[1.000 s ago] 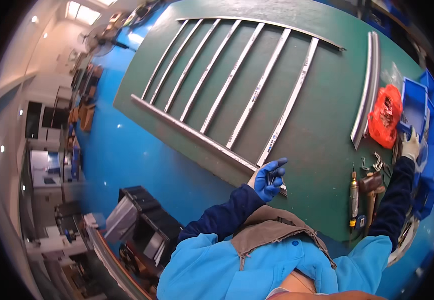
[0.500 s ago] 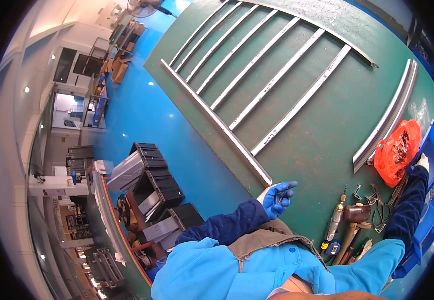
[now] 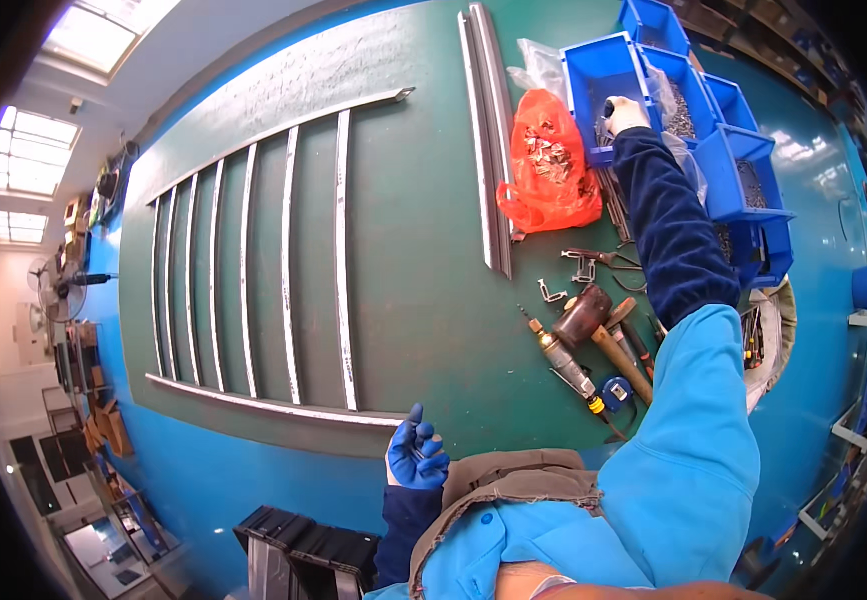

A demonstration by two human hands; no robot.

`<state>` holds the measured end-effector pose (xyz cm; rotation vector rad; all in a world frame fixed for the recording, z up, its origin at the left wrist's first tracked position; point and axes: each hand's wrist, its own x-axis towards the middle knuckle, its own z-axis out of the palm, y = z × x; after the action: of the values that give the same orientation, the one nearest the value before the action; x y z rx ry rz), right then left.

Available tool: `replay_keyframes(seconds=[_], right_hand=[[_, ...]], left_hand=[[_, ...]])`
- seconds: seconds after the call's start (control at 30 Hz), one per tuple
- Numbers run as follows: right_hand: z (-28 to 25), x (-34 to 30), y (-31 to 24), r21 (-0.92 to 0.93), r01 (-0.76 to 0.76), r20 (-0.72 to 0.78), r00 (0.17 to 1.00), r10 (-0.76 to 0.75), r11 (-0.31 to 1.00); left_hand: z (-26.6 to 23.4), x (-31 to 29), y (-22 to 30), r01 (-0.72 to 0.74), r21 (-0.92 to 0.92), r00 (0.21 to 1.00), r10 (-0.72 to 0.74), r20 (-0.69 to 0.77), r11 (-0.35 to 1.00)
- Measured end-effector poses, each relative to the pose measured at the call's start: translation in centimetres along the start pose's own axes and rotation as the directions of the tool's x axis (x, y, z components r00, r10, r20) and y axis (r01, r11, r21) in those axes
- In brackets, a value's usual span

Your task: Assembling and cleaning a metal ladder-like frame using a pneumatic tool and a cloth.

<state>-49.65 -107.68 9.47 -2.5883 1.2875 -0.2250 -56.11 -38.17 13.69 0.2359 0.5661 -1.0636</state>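
Note:
My right hand [image 3: 628, 115], in a white glove with dark fingertips, reaches into a blue plastic bin [image 3: 576, 95] at the far right. Its fingers look bent together; what they hold, if anything, is hidden. At the near edge of the green table, my left hand [image 3: 417, 452] in a blue-palmed glove has most fingers curled in and one pointing up. Something small may sit in those fingers, too small to name. Beside that hand ends the near rail [image 3: 279, 408] of a ladder-like metal frame. Its several crossbars [image 3: 345, 260] run to a far rail [image 3: 284, 136].
An orange-red bag of small metal parts [image 3: 554, 160] lies beside two long metal profiles [image 3: 489, 140]. Near my right arm are a power screwdriver [image 3: 566, 365], a mallet [image 3: 584, 315], a hammer [image 3: 622, 362], a tape measure [image 3: 616, 392] and metal clips [image 3: 552, 292]. More blue bins [image 3: 729, 175] hold small hardware.
My view has swung to the right, so the bins and tools now sit nearer the middle. My right hand stays at the bin and reaches farther in; my left hand remains near the rail's end.

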Motion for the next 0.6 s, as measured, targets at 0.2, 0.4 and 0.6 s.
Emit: replay_keyframes(seconds=[0.2, 0.4, 0.6], right_hand=[[0.6, -0.7, -1.0, -0.295, 0.032, 0.372, 0.924, 0.084, 0.955], [2.2, 0.7, -0.4, -0.2, -0.083, 0.199, 0.972, 0.123, 0.976], [1.8, -0.9, -1.0, -0.215, -0.093, 0.153, 0.98, 0.128, 0.972]], left_hand=[[0.1, -0.2, -0.7, 0.019, 0.052, 1.0, -0.018, -0.016, 0.998], [0.3, -0.7, -1.5, 0.005, 0.022, 1.0, -0.004, -0.025, 1.0], [0.7, -0.7, -2.4, -0.036, 0.008, 0.999, 0.036, -0.04, 0.999]])
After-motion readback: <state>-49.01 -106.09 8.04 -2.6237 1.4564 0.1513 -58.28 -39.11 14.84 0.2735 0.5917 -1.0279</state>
